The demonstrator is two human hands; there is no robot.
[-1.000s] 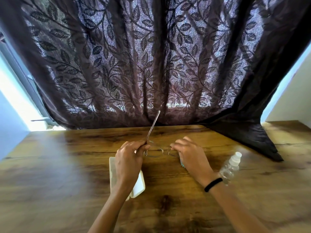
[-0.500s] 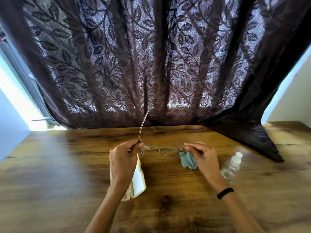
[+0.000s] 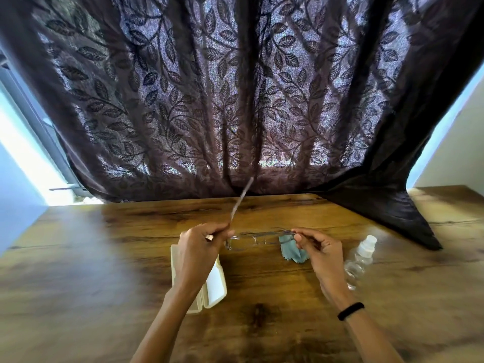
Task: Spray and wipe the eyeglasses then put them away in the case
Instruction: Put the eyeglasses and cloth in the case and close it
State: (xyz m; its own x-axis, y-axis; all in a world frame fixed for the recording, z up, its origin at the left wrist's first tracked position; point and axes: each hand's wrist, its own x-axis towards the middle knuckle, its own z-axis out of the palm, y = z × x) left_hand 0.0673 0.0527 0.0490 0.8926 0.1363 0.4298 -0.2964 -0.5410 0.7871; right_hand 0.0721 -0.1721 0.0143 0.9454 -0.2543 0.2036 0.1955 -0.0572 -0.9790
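The person is holding the eyeglasses (image 3: 255,239) above the middle of the tabletop (image 3: 78,258), one end in each hand. The left hand (image 3: 200,248) is pinching the frame at its left end, where one arm of the glasses is standing open and pointing up toward the curtain (image 3: 235,87). The right hand (image 3: 320,251) is pinching the other end, and its fingers are pressed together there.

Compared with a second ago, the hands are now standing further apart. The right hand is no longer covering the lens, and the small blue cloth (image 3: 292,248) is lying free on the tabletop, just under the right end of the glasses. I think this means the wiping is finishing, or at least pausing, and the person is looking at the glasses or getting ready to fold them.

The white case (image 3: 216,284) is lying open just below the left hand, toward the near edge. The spray bottle (image 3: 362,258) is standing to the right of the right hand. The raised arm is probably needing to fold down before the glasses are going into the case.
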